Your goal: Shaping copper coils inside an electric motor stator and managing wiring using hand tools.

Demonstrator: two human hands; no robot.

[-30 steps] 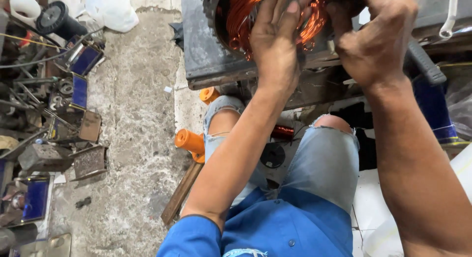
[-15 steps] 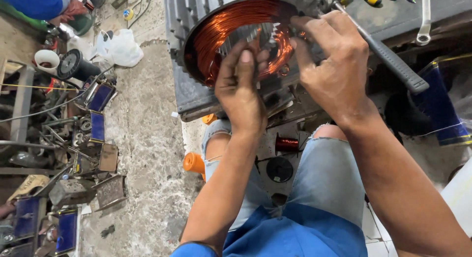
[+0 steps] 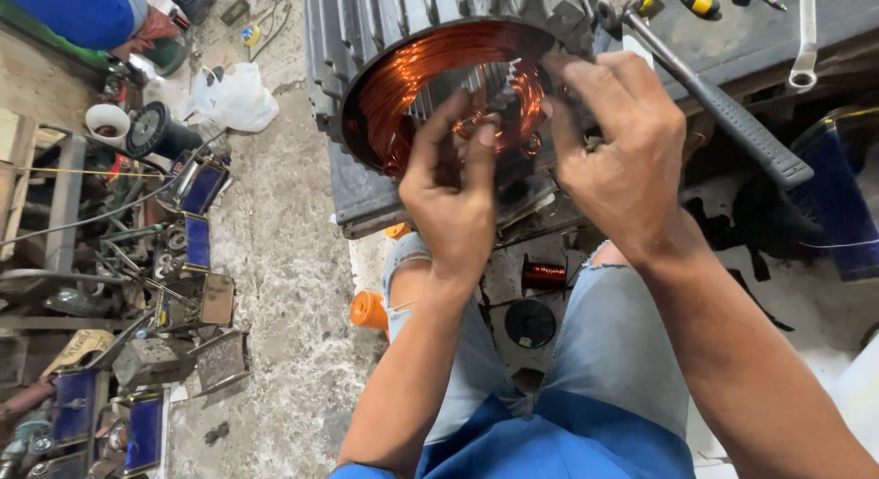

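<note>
Head view: left hand (image 3: 453,190) and right hand (image 3: 623,158) both pinch copper winding (image 3: 412,76) at mouth of ribbed motor stator (image 3: 385,21), lying sideways on bench (image 3: 760,39) for access; hammer (image 3: 723,103) alongside.

Hammer (image 3: 723,108) and spanner (image 3: 806,39) on the bench, white plastic bag (image 3: 236,96) on the floor

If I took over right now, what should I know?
Left hand: fingers in the copper coils at the mouth of the motor housing; grip not clear.
Right hand: at the coils' right edge; grip hidden.
Housing lies on its side on the bench, a hammer to its right.
Done: coils sit inside the housing.
Left: cannot tell; the hands cover the spot being worked.
</note>
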